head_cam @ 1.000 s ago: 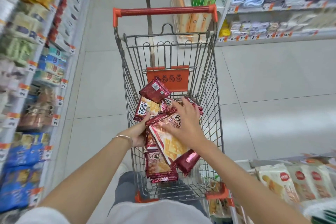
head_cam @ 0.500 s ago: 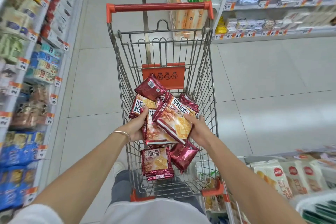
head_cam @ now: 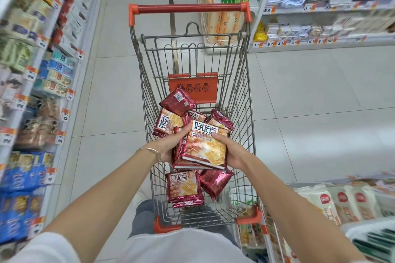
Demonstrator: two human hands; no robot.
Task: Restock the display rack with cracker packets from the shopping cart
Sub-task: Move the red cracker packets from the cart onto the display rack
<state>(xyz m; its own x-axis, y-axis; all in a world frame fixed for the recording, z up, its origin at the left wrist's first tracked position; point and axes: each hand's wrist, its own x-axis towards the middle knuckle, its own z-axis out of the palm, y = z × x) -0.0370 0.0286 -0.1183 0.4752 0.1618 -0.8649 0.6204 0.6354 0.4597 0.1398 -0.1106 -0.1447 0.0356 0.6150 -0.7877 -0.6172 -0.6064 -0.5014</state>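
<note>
**Shop aisle with a cart in the middle: two hands hold a stack of cracker packets**

Pale floor tiles (head_cam: 299,96) run between rows of goods. A long shelf wall (head_cam: 32,96) stands on the left, blurred, and more shelves (head_cam: 320,36) stand at the far right. At the near right there is a rack (head_cam: 342,198) with white packets. I cannot tell if this is the display rack to be filled.

In the head view the shopping cart (head_cam: 245,83) stands in the middle, with its red handle on the far side. The left hand (head_cam: 168,145) and the right hand (head_cam: 234,152) together hold a stack of cracker packets (head_cam: 205,149), at least two, above the cart basket. The left fingers curl over the far left edge of the stack. The right hand cups the right side, with the thumb on the front face. Both grips are closed round the stack.

More loose packets (head_cam: 184,188) lie in the cart. Two are at the near side, just beside each other, and several at the far side lean one on another.

The packets look light, and the glossy red wrap is probably slippery, so one packet could slide out of the stack. The crackers inside likely break easily. I judge it better to hold the stack by its edges with support under it, and not to squeeze the flat faces.
</note>
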